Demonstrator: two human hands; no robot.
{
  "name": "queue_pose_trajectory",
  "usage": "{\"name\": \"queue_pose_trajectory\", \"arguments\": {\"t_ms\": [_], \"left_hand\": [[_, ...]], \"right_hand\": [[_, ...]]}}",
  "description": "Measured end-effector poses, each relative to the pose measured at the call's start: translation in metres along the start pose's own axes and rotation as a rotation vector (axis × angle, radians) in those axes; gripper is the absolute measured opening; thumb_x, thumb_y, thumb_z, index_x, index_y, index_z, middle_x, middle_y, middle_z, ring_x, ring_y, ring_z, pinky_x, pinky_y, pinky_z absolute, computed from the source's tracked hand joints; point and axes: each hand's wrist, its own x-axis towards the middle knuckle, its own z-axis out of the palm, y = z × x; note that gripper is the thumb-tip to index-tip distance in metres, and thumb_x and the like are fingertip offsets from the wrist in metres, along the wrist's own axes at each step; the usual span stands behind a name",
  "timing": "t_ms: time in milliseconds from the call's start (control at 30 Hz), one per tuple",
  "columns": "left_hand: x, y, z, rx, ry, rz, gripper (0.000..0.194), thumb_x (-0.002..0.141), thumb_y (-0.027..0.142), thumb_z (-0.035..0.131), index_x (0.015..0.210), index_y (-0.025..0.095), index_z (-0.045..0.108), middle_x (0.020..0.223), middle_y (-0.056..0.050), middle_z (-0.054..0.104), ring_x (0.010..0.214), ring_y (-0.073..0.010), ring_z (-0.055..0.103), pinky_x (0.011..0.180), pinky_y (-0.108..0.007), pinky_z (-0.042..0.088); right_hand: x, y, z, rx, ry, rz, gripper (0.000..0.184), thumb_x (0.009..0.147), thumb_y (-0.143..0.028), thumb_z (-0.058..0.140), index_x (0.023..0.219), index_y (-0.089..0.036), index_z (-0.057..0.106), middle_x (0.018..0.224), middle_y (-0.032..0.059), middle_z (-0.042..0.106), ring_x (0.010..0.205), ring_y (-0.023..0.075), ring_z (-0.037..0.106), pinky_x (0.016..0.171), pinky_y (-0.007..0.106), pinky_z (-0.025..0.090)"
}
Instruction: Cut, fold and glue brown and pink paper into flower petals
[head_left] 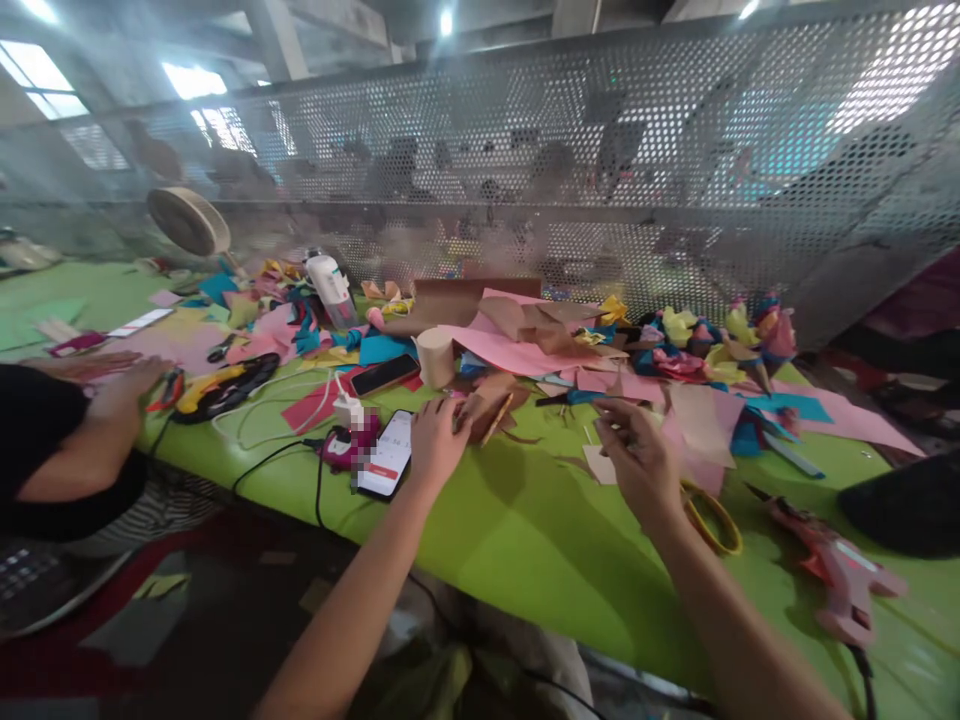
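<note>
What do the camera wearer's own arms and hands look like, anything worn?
The left hand and right hand are ungloved. The left forearm and right forearm are bare where seen: no sleeves, watch or bracelet. Rings or nail polish: too small and blurred to tell.

Open green tabletop [547, 560], paper heap [517, 345] beyond

Cannot tell whether held or merely touched: brown scrap [491, 400] at left hand [441, 440], fingertips blurred. Cannot make out right hand's [637, 455] fingertips either, nor the small digits on the phone [390, 460], nor shapes behind the mesh [525, 170] past the desk's [525, 540] far edge. Partly pixelated: purple socket [341, 448], near edge. Cut off: black sleeve [37, 430], left; black object [907, 510], right.
</note>
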Motion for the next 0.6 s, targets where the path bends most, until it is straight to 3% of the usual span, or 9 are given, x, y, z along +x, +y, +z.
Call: {"name": "queue_pose_trajectory", "arguments": {"t_ms": [100,300,467,600], "left_hand": [[0.0008,0.0016,-0.0009,0.086,-0.083,-0.053,0.029,0.089,0.028,0.069,0.116,0.02,0.064,0.111,-0.012,0.071,0.112,-0.0324,0.062,0.091,-0.044,0.048],[0.0015,0.0073,0.0015,0.167,-0.197,-0.012,0.043,0.089,0.027,0.07,0.13,0.019,0.06,0.116,-0.014,0.07,0.117,-0.0329,0.061,0.095,-0.046,0.046],[0.0002,0.0045,0.0024,0.149,-0.127,-0.023,0.032,0.093,0.029,0.063,0.124,0.019,0.066,0.115,-0.015,0.07,0.114,-0.0332,0.062,0.095,-0.047,0.047],[0.0032,-0.0021,0.0064,-0.07,0.001,-0.008,0.027,0.092,0.027,0.064,0.118,0.019,0.069,0.116,-0.014,0.071,0.112,-0.0317,0.064,0.098,-0.047,0.049]], "right_hand": [[0.0005,0.0034,0.0003,0.023,0.009,0.011,0.027,0.092,-0.039,0.061,0.112,-0.023,0.066,0.086,0.0021,0.065,0.064,0.0141,0.055,0.055,0.028,0.051],[0.0027,0.0059,0.0009,0.05,0.018,0.048,0.026,0.09,-0.037,0.061,0.111,-0.023,0.066,0.084,0.0015,0.065,0.063,0.014,0.055,0.055,0.028,0.05],[0.0061,0.0012,-0.0004,0.051,0.077,0.033,0.027,0.087,-0.037,0.062,0.109,-0.022,0.065,0.086,0.0019,0.067,0.061,0.0138,0.056,0.055,0.028,0.048],[0.0086,-0.0026,-0.0022,0.035,0.096,0.022,0.026,0.086,-0.036,0.061,0.107,-0.021,0.066,0.082,0.0011,0.067,0.057,0.0129,0.054,0.053,0.027,0.045]]}}
